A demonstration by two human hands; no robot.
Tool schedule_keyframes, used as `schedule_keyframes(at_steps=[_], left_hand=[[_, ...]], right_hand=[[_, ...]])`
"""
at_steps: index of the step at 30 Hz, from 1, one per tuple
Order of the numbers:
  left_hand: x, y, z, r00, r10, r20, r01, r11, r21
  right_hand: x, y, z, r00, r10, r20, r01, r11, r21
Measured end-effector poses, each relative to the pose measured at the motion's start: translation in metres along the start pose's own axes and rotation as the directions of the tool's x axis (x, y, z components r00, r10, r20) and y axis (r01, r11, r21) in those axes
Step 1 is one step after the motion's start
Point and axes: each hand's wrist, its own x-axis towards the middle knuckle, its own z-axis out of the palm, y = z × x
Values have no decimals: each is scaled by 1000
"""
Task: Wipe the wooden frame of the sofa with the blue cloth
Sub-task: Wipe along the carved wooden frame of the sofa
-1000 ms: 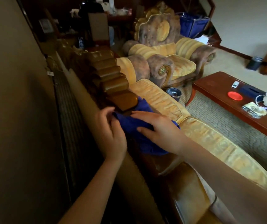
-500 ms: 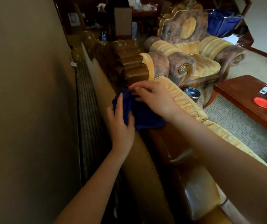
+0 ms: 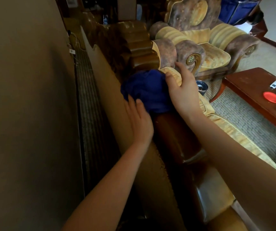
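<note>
Right along the top rail of the wooden frame (image 3: 172, 130) sits the blue cloth (image 3: 146, 91), bunched into a mound just below the carved, stepped crest of the sofa back. The left hand (image 3: 138, 120) lies on the cloth's near, wall-side edge with fingers straight and close together, pressing flat. The right hand (image 3: 182, 92) covers the cloth's seat-side edge — fingers relaxed and slightly spread, thumb against the fabric, fingertips reaching onto the yellow cushion (image 3: 205, 110).

Room to move is narrow on the wall side: a beige wall (image 3: 22, 114) runs close behind the sofa, leaving only a dark strip of carpet (image 3: 90, 114) between them, with a white cable (image 3: 74, 40) trailing along it farther back. Toward the near end the rail runs bare and glossy under both forearms. Toward the far end the crest rises in rounded steps, hard against the cloth.

Beyond the sofa's padded arm stands a yellow and mauve armchair (image 3: 205, 42) with carved wood trim. On the floor between sofa and armchair stands a small round bin (image 3: 200, 86); its contents cannot be made out. A red-brown coffee table (image 3: 244, 84) stands on the patterned carpet in front of the seat — near its far corner lie a round red lid (image 3: 272, 97) and a small white remote (image 3: 274, 84), well apart from the hands.
</note>
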Motion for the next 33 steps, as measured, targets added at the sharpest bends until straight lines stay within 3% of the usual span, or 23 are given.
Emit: schedule_keyframes(at_steps=[5, 13, 18, 22, 25, 30, 33], left_hand=[[75, -32, -12, 997, 32, 67, -31, 999, -14], [-42, -32, -10, 985, 150, 81, -146, 988, -55], [-3, -41, -7, 981, 185, 65, -173, 972, -157], [53, -36, -16, 994, 83, 70, -76, 993, -96], [50, -25, -17, 996, 42, 84, -37, 998, -57], [-21, -26, -14, 976, 185, 117, -164, 972, -169], [-28, -21, -14, 963, 243, 118, -226, 964, -139]], right_hand=[[6, -6, 7, 980, 115, 161, -106, 992, -63], [5, -8, 9, 974, 86, 208, -65, 992, -105], [2, -9, 6, 973, 88, 213, -67, 992, -103], [1, -11, 4, 972, 101, 210, -87, 993, -76], [3, -11, 4, 973, 104, 208, -97, 994, -45], [2, -6, 8, 978, 30, 208, -21, 999, -42], [-4, -8, 3, 969, -165, 182, 162, 986, 31]])
